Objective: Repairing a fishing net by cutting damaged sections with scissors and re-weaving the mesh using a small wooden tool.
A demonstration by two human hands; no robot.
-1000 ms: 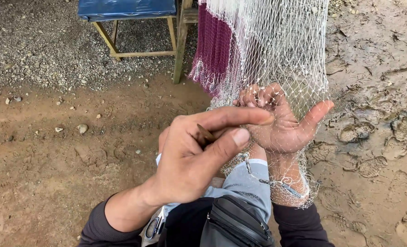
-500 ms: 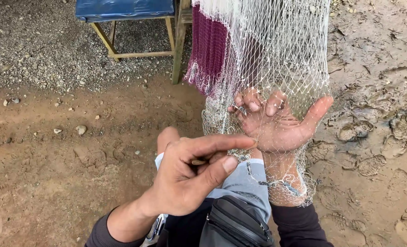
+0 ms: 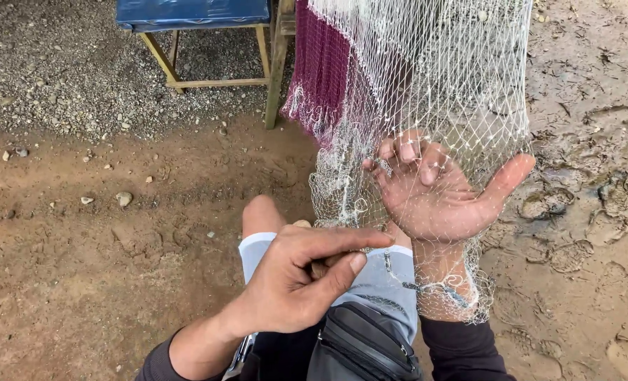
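Note:
A white fishing net [image 3: 455, 85] hangs in front of me and drapes over my right wrist. My right hand [image 3: 434, 201] is palm up, thumb pointing right, with its curled fingers hooked through the mesh. My left hand [image 3: 292, 289] sits lower, over my thigh and just apart from the right hand. Its thumb and fingers pinch a small brown object [image 3: 321, 268] that is mostly hidden, and the forefinger points right. A thin strand runs from the net down toward that hand.
A dark purple net [image 3: 321, 77] hangs behind the white one beside a wooden post [image 3: 278, 63]. A blue-topped wooden stool [image 3: 194, 14] stands on gravel at the back. Muddy brown ground with footprints lies all around. A black waist bag [image 3: 360, 346] rests on my lap.
My left hand has drawn down and back toward my body, away from my right hand. My right hand stays hooked in the net, a little higher in view.

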